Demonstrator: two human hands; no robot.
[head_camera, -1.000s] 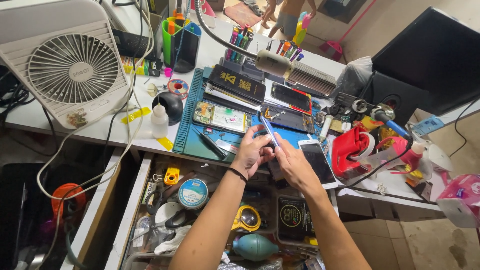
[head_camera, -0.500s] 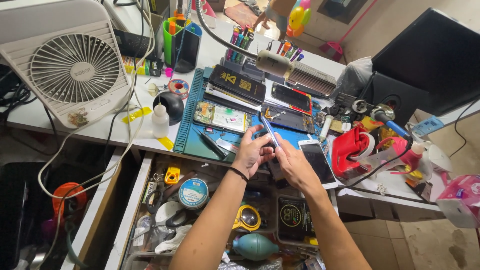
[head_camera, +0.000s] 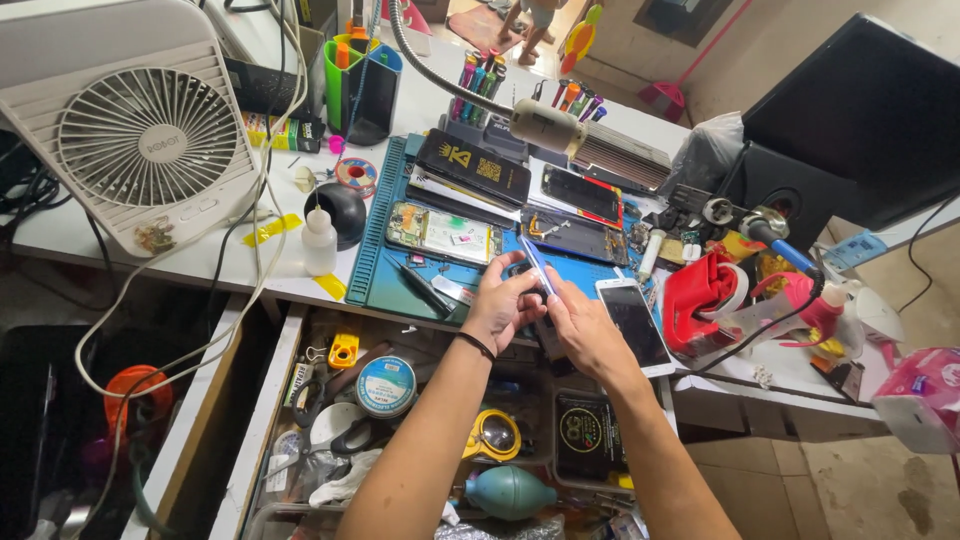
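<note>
Left hand (head_camera: 503, 303) and right hand (head_camera: 578, 322) pinch thin phone panel (head_camera: 537, 265) edgewise; best gripped lightly, above blue mat (head_camera: 385, 270).

We see the left hand (head_camera: 503, 303) and the right hand (head_camera: 580, 328) meeting over the front edge of the white surface (head_camera: 250, 262), both pinching a thin, flat blue-edged phone part (head_camera: 537, 268) held on edge. Just right of the fingers (head_camera: 525, 292) lies a white-framed phone with a dark screen (head_camera: 632, 322). Just beyond them a blue rubber work mat (head_camera: 378, 262) carries an opened phone body (head_camera: 441, 232). Below the wrists an open drawer (head_camera: 270, 400) holds a round tape reel (head_camera: 386, 386).
</note>
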